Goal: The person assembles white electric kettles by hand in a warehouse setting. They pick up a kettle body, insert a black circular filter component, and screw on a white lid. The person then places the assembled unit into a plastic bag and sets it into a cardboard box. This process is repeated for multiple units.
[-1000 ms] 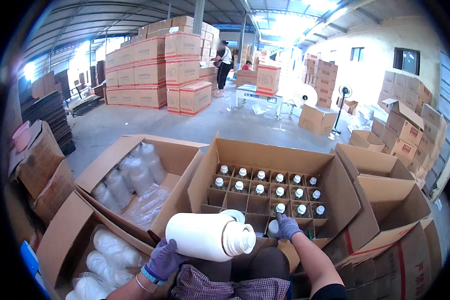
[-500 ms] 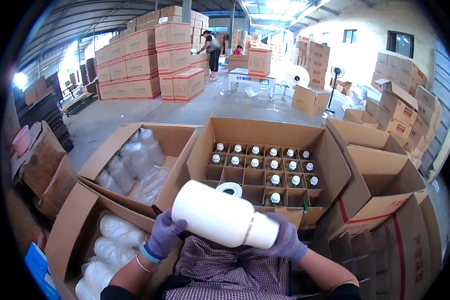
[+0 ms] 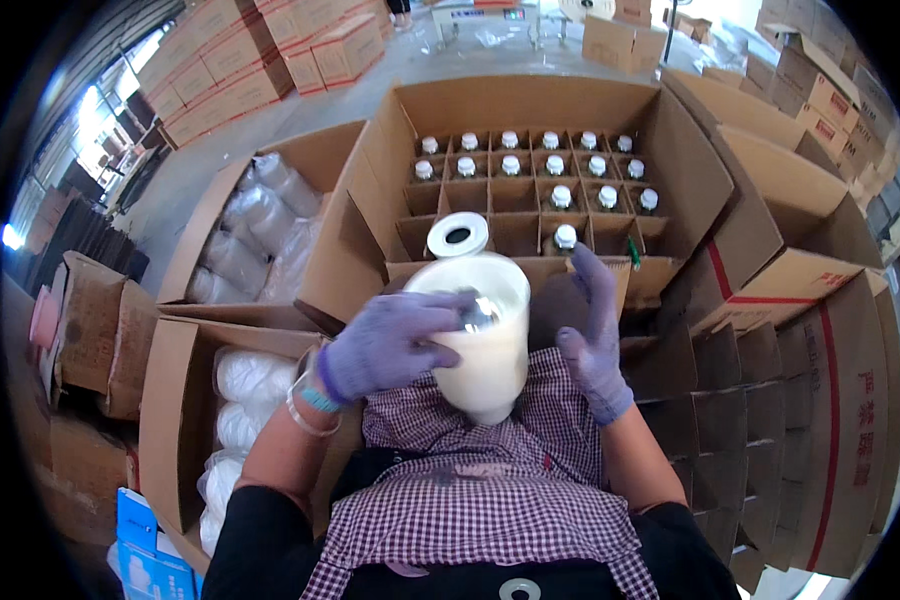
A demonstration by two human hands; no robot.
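A white bottle-shaped container (image 3: 492, 370) stands over my lap, its wide open end up and its narrow neck down. My left hand (image 3: 395, 340), in a lilac glove, is closed at its rim, fingers over the opening and thumb outside the wall. Something shiny and clear (image 3: 482, 313) shows in the opening beside the fingers; its kind cannot be made out. To the right, my gloved right hand (image 3: 598, 345) is open, its fingers stretched upward and apart from the container. Just beyond is a white round piece (image 3: 457, 236) with a dark central hole.
Ahead, a divided carton (image 3: 530, 95) holds several white-capped bottles (image 3: 561, 197). Cartons at left hold clear plastic bags (image 3: 260, 220) and white wrapped bundles (image 3: 250, 375). Open cartons (image 3: 785, 170) and cardboard dividers (image 3: 710, 400) stand at right. A blue box (image 3: 150, 550) sits lower left.
The white container has turned from lying sideways between both hands to upright, wide end up. My right hand has let go of it, and my left has moved to its rim. The view has tilted down.
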